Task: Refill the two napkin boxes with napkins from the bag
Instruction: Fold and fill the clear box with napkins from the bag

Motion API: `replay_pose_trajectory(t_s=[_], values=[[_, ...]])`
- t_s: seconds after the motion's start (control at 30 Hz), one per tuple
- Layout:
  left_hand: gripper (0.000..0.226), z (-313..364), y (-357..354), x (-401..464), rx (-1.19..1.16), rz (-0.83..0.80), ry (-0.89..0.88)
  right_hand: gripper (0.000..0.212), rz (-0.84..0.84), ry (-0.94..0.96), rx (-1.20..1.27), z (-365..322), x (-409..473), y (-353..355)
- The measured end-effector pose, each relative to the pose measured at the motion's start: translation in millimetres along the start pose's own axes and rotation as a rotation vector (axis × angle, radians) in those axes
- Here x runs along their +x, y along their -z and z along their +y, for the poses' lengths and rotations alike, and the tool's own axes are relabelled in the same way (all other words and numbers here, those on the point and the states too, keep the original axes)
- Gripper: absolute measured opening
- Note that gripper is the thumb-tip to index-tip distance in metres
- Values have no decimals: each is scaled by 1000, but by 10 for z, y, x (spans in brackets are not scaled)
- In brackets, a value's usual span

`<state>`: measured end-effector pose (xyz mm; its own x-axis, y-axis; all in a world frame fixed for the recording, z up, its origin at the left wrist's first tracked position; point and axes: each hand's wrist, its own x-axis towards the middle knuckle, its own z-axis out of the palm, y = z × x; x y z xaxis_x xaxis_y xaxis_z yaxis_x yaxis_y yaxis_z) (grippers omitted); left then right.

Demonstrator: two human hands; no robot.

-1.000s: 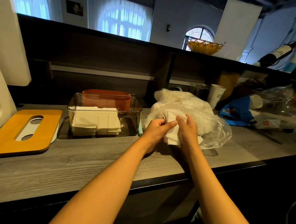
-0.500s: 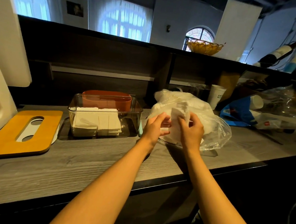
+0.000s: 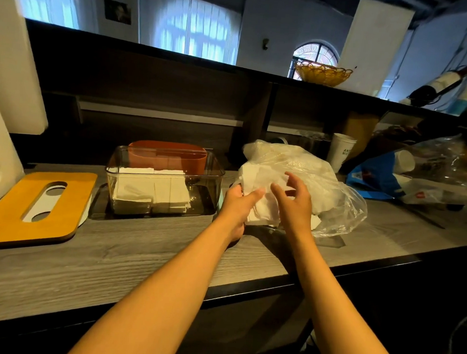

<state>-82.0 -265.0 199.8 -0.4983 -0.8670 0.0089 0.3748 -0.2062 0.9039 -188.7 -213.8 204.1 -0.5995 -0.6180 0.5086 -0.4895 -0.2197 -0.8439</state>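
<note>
Beside bag [image 3: 335, 194], L hand [image 3: 239, 204] holds napkins [image 3: 263, 203].

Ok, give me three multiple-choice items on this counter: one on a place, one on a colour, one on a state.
1. The clear napkin box sits where, relative to the plastic bag?
A. left of it
B. right of it
C. inside it

2. What colour is the slotted lid lying on the counter?
A. blue
B. yellow-orange
C. green

3. What is the left hand doing?
A. resting flat on the counter
B. holding a stack of napkins
C. lifting the lid

Answers: 1 A, the box stands left of the bag. 2 B, its top is yellow-orange. 3 B, its fingers grip the white stack by the bag's mouth.
</note>
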Motion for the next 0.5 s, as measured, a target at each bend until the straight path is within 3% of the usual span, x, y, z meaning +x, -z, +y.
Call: replay_pose_trajectory(t_s=[0.1, 0.2, 0.3, 0.37, 0.43, 0.5], values=[[34, -12, 0, -18, -14, -26, 18, 24, -42, -73, 91, -8, 1, 4], [34, 14, 12, 0, -106, -14, 115, 6, 20, -110, 226, -27, 0, 37], [30, 26, 31, 26, -116, 39, 122, 8, 150, -176, 317, 7, 26, 87], [29, 25, 40, 25, -138, 60, 114, 14, 220, -244, 513, -21, 37, 130], [31, 20, 34, 21, -174, 61, 117, 22, 196, -246, 651, -53, 42, 154], [35, 26, 27, 12, -190, 47, 136, 24, 82, -172, 631, -88, 26, 135]])
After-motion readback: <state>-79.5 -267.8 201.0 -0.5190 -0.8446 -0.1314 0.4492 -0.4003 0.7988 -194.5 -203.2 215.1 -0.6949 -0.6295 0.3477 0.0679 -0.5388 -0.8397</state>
